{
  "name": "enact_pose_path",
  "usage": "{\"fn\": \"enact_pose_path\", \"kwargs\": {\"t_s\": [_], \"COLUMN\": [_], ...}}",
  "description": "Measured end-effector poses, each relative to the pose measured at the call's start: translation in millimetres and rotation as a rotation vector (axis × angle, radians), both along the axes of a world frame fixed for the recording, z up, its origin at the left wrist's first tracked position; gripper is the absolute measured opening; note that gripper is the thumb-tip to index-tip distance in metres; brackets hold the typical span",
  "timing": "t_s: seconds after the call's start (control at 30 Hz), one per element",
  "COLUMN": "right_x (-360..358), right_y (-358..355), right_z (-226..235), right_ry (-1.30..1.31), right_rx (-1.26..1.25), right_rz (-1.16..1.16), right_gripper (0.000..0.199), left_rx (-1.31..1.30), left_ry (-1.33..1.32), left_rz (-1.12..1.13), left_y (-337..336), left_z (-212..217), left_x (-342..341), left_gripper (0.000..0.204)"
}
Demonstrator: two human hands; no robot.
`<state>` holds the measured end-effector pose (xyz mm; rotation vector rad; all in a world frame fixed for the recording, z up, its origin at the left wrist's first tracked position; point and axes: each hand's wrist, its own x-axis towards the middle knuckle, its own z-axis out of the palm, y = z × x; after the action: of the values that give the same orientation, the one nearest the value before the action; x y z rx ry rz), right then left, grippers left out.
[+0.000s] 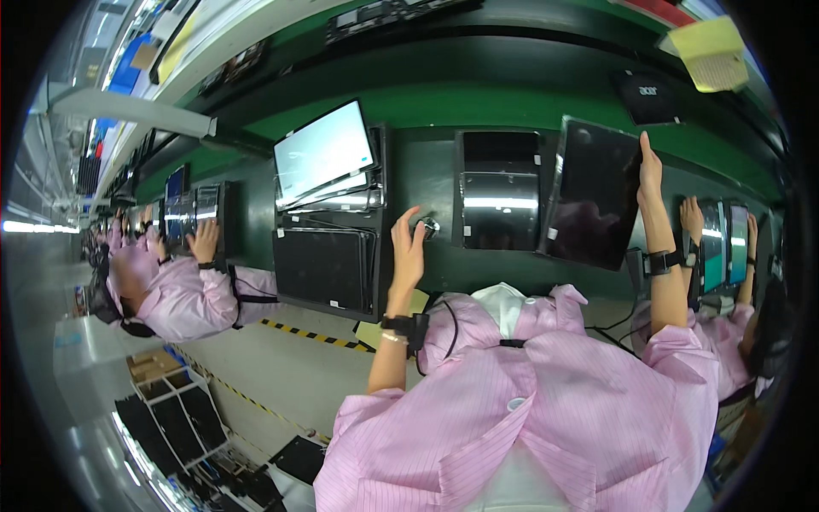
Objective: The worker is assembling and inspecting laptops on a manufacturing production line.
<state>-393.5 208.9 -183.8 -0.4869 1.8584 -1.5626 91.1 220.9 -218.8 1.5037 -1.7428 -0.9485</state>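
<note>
At the centre I see the left hand [408,249], fingers parted, beside a small shiny object [432,227]. Toward two o'clock, the right hand [650,177] holds a dark panel [595,194] by its edge; at eleven lies a lit screen [324,154].

- Exposure: moderate overall; pale floor [281,375] and pink striped coat [597,401] evenly lit, fold shadows soft.
- Sources: white ceiling lamps [34,227] at far left, appearing as bright streaks.
- Brightest bench item: lit display panel [322,155], near-white, little detail.
- Glare: hard white bar across the flat black screen panel [500,224]; faint pinkish reflections low on the tilted dark screen panel [595,192].
- Dim zone: recess [512,64] above the green bench strip [418,113].
- Distortion: bench strip bows; corners black.
- Sharpness: centre crisp; distant workers at left small, indistinct.
</note>
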Motion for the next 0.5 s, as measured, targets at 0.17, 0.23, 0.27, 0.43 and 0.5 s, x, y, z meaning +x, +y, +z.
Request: {"fn": "enact_pose_path", "kwargs": {"t_s": [0.17,0.23,0.27,0.43,0.5], "right_x": [-55.1,-45.7,-44.4,37.7,71.2], "right_y": [-33.0,-41.0,-40.9,-10.5,23.0], "right_z": [-111.9,-112.2,-110.5,-43.4,-23.0], "right_ry": [0.040,0.364,0.599,1.030,0.967], "right_rx": [0.126,0.352,0.448,0.183,0.030], "right_rz": [0.096,0.125,0.225,0.122,0.135], "right_gripper": [0.064,0.065,0.067,0.052,0.045], "left_rx": [0.044,0.062,0.012,0.075,0.108], "left_ry": [0.111,0.292,0.329,0.462,0.491], "left_rz": [0.147,0.089,0.127,0.230,0.209], "left_y": [3.7,4.1,6.1,8.4,8.1], "left_z": [-70.5,-70.6,-73.1,-90.6,-87.7], "left_x": [-11.4,-17.2,-21.9,-20.2,-19.6], "left_gripper": [0.034,0.032,0.033,0.036,0.035]}}
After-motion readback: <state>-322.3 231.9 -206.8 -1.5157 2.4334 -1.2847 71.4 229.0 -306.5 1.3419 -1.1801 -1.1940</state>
